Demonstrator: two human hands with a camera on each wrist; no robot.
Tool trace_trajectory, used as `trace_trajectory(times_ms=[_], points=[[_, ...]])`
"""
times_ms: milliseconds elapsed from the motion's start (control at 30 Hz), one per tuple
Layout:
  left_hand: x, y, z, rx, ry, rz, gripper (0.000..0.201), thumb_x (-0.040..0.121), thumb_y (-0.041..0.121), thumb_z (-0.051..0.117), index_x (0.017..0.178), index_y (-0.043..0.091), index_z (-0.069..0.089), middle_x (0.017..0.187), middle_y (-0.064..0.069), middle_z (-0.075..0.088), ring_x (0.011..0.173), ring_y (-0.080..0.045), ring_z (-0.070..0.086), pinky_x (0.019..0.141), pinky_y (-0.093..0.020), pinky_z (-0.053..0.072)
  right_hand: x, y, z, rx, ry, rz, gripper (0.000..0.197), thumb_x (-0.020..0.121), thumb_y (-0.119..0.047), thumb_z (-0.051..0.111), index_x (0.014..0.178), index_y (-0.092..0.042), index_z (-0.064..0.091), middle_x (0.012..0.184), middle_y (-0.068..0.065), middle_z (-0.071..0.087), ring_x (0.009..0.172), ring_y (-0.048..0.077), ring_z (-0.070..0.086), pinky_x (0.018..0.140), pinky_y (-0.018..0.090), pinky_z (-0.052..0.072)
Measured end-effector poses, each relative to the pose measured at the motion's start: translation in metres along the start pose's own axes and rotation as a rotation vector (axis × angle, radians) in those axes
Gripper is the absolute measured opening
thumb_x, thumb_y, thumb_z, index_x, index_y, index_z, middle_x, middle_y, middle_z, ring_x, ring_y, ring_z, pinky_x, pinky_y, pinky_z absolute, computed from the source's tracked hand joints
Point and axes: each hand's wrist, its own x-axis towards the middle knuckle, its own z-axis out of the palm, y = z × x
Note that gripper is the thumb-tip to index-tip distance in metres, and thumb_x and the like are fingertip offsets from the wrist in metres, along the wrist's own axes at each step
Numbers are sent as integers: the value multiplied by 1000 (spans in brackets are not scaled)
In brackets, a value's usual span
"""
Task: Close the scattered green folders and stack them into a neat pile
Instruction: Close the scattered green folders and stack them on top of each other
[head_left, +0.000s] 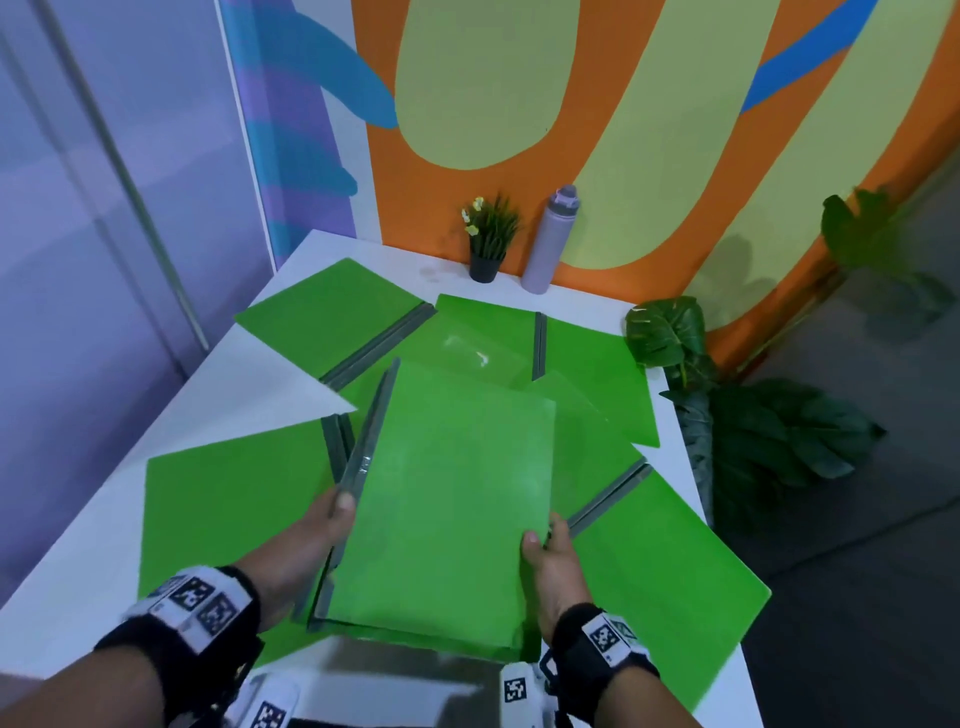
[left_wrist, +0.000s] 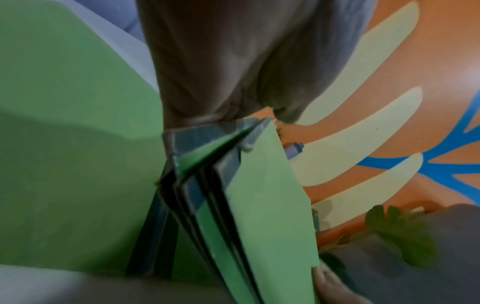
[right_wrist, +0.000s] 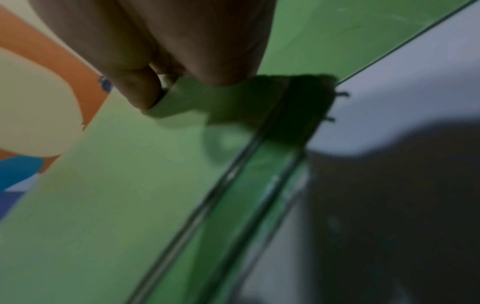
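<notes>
A stack of closed green folders (head_left: 447, 499) with grey spines is held up at a tilt over the near middle of the white table (head_left: 67, 571). My left hand (head_left: 311, 530) grips its grey spine edge (left_wrist: 207, 142), thumb on top. My right hand (head_left: 545, 551) grips the opposite free edge (right_wrist: 182, 102). The left wrist view shows several folders bunched together in the stack (left_wrist: 246, 216). Around it, open green folders lie spread flat: one at the far left (head_left: 332, 306), one at the back (head_left: 587, 353), one at the near left (head_left: 234, 509), one at the near right (head_left: 665, 587).
A small potted plant (head_left: 488, 244) and a lilac water bottle (head_left: 550, 244) stand at the table's back edge against the painted wall. Large artificial leaves (head_left: 670, 332) rise past the right edge, with dark floor (head_left: 857, 597) beyond.
</notes>
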Motion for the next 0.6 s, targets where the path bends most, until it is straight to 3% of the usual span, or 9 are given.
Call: trace_trajectory(times_ms=[100,200,333,433,500,600], points=[[12,-1,-4,84,103,0,67,96,17,50,150,27,12,159,-8,19,145,-30,21,117,-51,19,2,-5,5,-95,-45,-96,70,94,-9,50,147,-42,17,156,13,20,142,28,24,115,50,22],[26,-8,-21,113,241,-23,65,94,10,51,148,25,20,155,-13,28,141,-34,29,115,-53,24,16,-4,-3,-576,7,-176,54,96,-20,49,146,-29,31,150,9,35,133,23,40,111,38,32],[38,-21,-37,156,359,-51,64,94,11,52,148,24,20,153,-15,32,137,-36,35,114,-56,28,39,20,-25,-1120,138,-154,54,93,-30,47,145,-33,31,155,11,21,136,32,32,111,49,33],[40,-29,-41,154,389,-79,65,93,10,52,149,22,19,153,-16,32,137,-37,36,113,-55,29,39,38,-31,-1260,13,-117,43,94,-35,39,137,-38,38,155,2,17,138,26,25,106,59,32],[40,-35,-41,181,396,-90,65,93,10,52,149,19,19,152,-16,33,137,-37,36,113,-54,29,34,48,-40,-1264,8,-125,36,94,-33,39,128,-36,49,154,-3,22,139,20,25,102,59,33],[39,-48,-39,265,394,-122,65,94,10,51,149,15,18,152,-17,33,136,-38,38,112,-51,32,24,51,-61,-1269,79,-147,30,92,-33,37,111,-29,61,138,-6,45,118,16,48,97,49,43]])
